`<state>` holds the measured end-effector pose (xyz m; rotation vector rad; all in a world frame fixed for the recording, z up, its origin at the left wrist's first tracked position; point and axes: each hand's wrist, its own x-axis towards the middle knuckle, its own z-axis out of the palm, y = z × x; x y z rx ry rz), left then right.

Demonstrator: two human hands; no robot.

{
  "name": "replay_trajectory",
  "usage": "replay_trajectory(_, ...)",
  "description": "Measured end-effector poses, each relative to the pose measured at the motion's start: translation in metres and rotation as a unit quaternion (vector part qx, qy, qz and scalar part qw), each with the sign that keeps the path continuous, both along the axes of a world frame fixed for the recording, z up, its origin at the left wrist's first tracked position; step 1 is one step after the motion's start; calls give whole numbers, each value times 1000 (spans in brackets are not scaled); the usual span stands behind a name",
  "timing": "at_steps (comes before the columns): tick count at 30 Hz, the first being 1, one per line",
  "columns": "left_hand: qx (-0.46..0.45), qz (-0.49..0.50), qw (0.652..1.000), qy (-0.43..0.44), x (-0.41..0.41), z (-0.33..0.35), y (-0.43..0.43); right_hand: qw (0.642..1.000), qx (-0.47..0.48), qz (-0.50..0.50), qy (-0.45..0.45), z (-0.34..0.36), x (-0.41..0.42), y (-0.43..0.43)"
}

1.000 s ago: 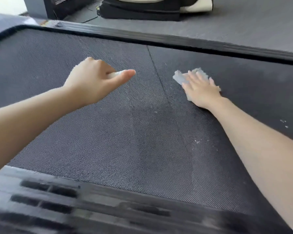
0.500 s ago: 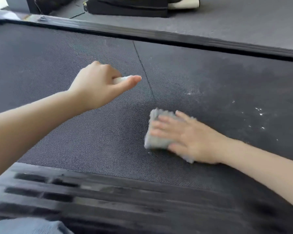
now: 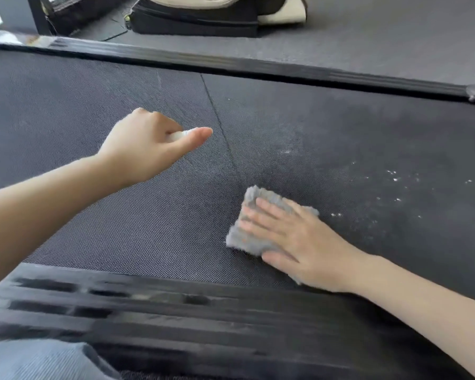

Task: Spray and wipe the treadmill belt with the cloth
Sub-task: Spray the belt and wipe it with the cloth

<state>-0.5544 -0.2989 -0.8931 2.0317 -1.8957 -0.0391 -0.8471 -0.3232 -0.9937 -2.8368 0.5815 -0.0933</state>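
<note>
Cloth (image 3: 246, 238) on belt (image 3: 121, 215) | right hand (image 3: 299, 242) pressing | left hand (image 3: 143, 149) grips white object (image 3: 176, 136)

- No text, label, brand, number or sign can be read on the treadmill belt (image 3: 121, 229), the grey cloth (image 3: 247, 239), the blurred near side rail (image 3: 176, 319) or the bag (image 3: 198, 20) behind.

Grey carpeted floor (image 3: 368, 31); black-and-cream bag (image 3: 203, 15) on it; dark frame (image 3: 39, 15) top left.
</note>
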Motion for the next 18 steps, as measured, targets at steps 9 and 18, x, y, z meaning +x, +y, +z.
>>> replay_trajectory(9,-3,-16,1000,-18,-1,-5,5,964,-35,-260,47,-3,-2,-105)
replay_trajectory(18,-6,-19,1000,0,-3,-7,4,996,-9,-87,11,7,22,-10)
